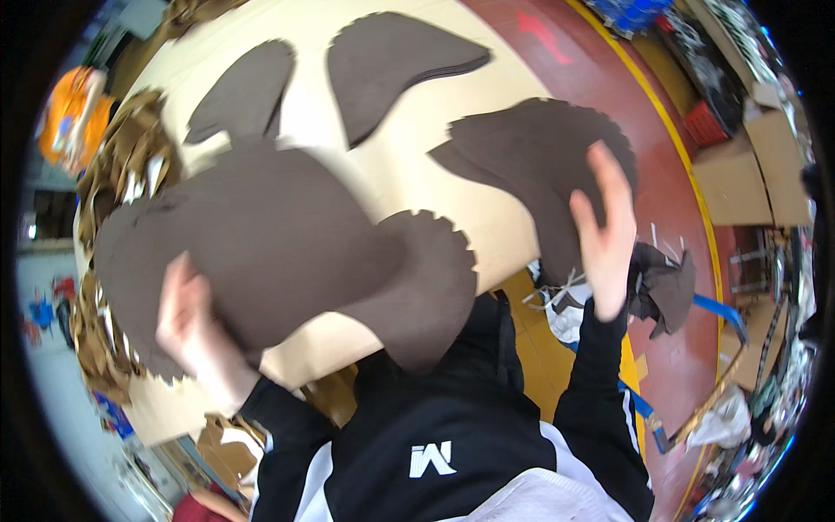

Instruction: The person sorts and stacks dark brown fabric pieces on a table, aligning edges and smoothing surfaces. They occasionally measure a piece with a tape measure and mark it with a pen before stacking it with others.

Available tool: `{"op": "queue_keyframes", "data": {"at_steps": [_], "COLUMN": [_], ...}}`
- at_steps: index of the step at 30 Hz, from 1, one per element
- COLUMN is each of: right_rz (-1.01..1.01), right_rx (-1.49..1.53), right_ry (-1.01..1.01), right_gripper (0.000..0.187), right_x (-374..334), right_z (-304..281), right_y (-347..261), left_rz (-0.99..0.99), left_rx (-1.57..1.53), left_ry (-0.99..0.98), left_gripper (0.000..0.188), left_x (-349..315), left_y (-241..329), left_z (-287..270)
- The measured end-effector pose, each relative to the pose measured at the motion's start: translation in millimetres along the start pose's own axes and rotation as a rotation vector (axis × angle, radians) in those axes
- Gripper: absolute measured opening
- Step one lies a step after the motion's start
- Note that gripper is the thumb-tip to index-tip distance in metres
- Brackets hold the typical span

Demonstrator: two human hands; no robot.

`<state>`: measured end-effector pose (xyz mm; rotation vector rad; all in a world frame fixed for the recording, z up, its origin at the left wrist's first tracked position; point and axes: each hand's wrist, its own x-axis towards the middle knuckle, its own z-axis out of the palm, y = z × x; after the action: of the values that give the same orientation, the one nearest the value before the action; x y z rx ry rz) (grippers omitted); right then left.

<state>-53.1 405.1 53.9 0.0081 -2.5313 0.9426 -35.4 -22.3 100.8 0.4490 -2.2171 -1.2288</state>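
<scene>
Head view: big panel (270,226), brown, is spread over the near side of the table (400,170). Left hand (185,309) is blurred at its left part; grip can't be told. Right hand (609,230) is held spread over right panel (522,143); contact unclear. Big panel is probably light, limp, not fragile; best taken by opposite edges, notches kept uncreased.

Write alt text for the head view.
A person's left hand, blurred, is over a large dark brown piece at a pale table; the right hand, fingers spread, is over another brown piece. Contact is unclear. Two more brown shapes lie farther away, and a red floor shows at right.
</scene>
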Motion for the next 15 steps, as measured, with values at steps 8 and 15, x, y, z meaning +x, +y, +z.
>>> {"op": "queue_keyframes", "data": {"at_steps": [8,15], "right_rz": [0.547,0.342], "right_rx": [-0.090,0.532], "right_ry": [0.204,0.462], "right_gripper": [0.078,0.050], "right_x": [-14.1,-2.1], "right_z": [-3.4,-16.3], "right_y": [110.0,54.1], "left_rz": [0.379,0.762], "left_rx": [0.448,0.343], "left_ry": [0.402,-1.169], "left_gripper": [0.038,0.042], "left_x": [19.6,-68.8], "left_y": [-22.2,-22.8], "left_z": [-91.9,59.4]}}
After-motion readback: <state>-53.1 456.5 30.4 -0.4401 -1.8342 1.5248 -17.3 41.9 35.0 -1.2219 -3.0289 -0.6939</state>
